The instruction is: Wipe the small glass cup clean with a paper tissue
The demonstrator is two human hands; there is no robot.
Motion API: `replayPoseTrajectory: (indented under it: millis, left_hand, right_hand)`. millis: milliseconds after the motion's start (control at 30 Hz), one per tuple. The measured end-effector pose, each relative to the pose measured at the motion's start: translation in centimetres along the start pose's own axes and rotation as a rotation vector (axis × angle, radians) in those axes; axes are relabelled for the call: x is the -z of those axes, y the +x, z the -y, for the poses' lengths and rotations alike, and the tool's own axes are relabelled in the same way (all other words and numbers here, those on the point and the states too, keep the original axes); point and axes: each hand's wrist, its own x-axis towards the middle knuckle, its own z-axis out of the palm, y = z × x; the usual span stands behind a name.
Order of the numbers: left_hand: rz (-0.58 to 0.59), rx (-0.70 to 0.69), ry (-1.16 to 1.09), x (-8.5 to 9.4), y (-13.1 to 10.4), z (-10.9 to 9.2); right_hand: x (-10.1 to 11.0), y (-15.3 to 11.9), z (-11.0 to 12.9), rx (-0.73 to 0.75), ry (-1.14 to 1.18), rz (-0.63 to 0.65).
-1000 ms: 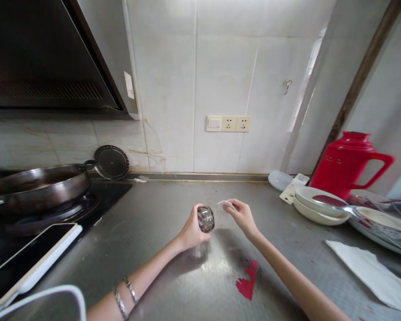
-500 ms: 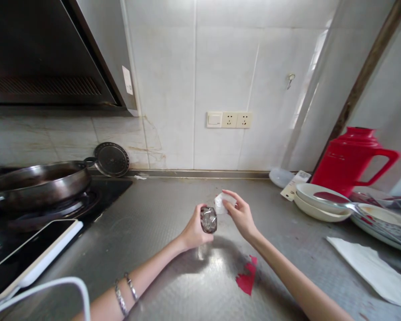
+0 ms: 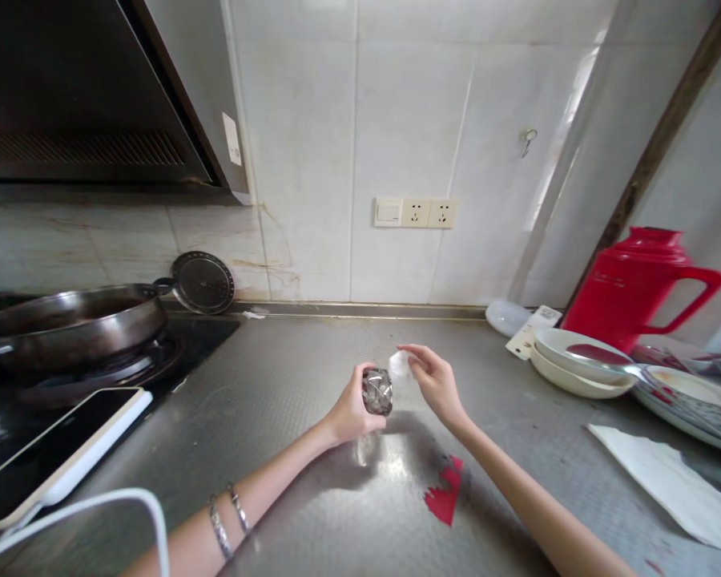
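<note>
A small dark, clear-patterned glass jar is gripped in my left hand, tilted above the metal counter. Just to its right, my right hand pinches a crumpled white tissue between thumb and fingers. A narrow gap separates the tissue from the glass. Below my right hand, a torn red piece lies flat on the counter.
A pan sits on the stove at left, with a phone and white cable in front. At right stand a red thermos, stacked bowls and a white napkin.
My right hand has shifted slightly right with the tissue, widening the gap to the glass. The glass has turned a little in my left hand.
</note>
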Motion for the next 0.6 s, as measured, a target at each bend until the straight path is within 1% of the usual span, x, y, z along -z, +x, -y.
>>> replayPoseTrajectory:
  millis: [100, 233, 400, 500, 600]
  left_hand:
    - [-0.013, 0.013, 0.007, 0.0, 0.0, 0.0]
    - [-0.019, 0.018, -0.012, -0.1, 0.0, 0.0]
    - [0.008, 0.036, -0.041, -0.2, -0.1, 0.1]
    - [-0.008, 0.033, -0.017, -0.4, -0.1, 0.3]
    - [-0.026, 0.024, -0.027, -0.5, -0.1, 0.5]
  right_hand:
    - [-0.1, 0.0, -0.2, 0.022, 0.039, -0.006]
    - [-0.6, -0.2, 0.1, 0.009, 0.033, 0.004]
    - [-1.0, -0.5, 0.5, -0.060, 0.085, 0.001]
    - [-1.2, -0.8, 0.5, -0.119, 0.157, 0.030]
    - [-1.6, -1.3, 0.8, -0.129, 0.192, 0.052]
